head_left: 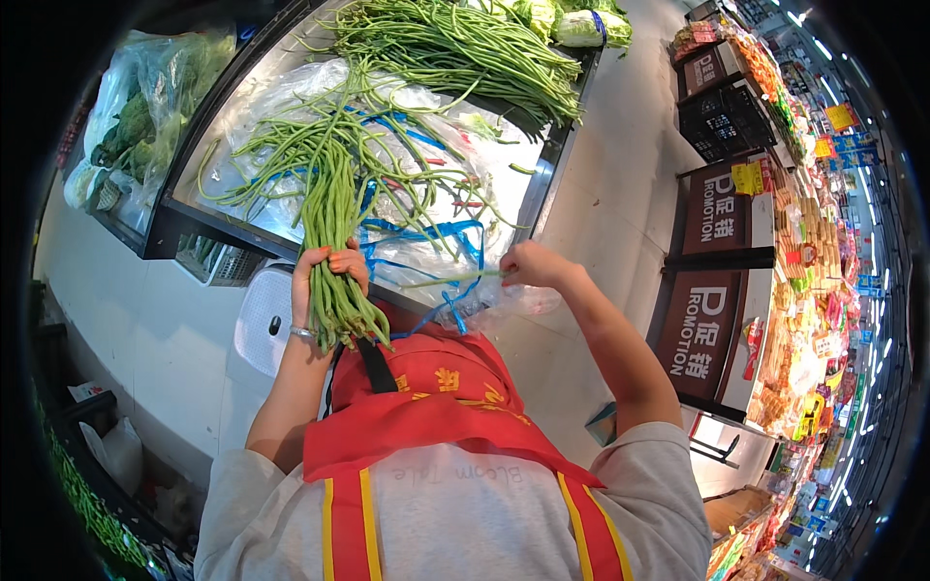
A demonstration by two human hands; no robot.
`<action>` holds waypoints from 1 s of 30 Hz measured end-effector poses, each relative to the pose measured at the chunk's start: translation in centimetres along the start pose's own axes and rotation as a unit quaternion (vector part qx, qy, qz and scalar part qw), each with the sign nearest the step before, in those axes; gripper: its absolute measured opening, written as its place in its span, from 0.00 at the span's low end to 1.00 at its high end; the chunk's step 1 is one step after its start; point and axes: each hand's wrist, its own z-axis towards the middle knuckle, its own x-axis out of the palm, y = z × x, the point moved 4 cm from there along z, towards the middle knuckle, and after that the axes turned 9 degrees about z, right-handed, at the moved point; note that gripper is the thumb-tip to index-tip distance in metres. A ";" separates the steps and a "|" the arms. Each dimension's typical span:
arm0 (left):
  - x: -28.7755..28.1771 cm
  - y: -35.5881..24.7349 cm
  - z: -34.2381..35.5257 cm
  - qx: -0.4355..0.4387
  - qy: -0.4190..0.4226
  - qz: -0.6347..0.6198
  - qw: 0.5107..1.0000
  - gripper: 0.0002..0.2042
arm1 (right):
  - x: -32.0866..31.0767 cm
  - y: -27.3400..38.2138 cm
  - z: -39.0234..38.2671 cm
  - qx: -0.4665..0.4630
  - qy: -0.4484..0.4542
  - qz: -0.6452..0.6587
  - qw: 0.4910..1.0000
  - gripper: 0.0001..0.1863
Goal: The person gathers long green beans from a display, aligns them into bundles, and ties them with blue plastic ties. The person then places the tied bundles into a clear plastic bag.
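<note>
My left hand (pixel 334 276) is wrapped round a bunch of green long beans (pixel 334 198) near its lower ends. The upper ends of that bunch fan out over the display table (pixel 221 219). In my right hand (pixel 536 264), closed at the table's near right edge, a single thin long bean (pixel 450 281) is pinched; it points left, across tangled blue strapping (pixel 418 232). Crumpled clear plastic (pixel 528 302) hangs just below this hand. More clear plastic sheeting (pixel 281 107) lies under the loose beans.
A larger pile of long beans (pixel 455 48) fills the table's far end, beside leafy cabbages (pixel 581 27). Bagged broccoli (pixel 136 126) stands at the left. A white stool (pixel 262 320) is below the table. Brown promotion stands (pixel 702 324) with packaged goods line the right side.
</note>
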 end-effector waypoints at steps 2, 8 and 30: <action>0.0 0.1 -0.1 -0.002 0.006 -0.009 1.000 0.18 | -2.3 1.1 -1.5 -0.052 -0.123 0.003 0.991 0.07; -1.5 1.1 1.1 0.018 -0.015 0.034 0.999 0.17 | -12.0 1.8 -6.9 -0.066 -0.485 0.269 0.830 0.11; -0.9 2.9 2.7 -0.012 0.073 0.042 0.996 0.17 | -8.5 16.8 15.8 -0.093 -0.176 0.582 0.789 0.18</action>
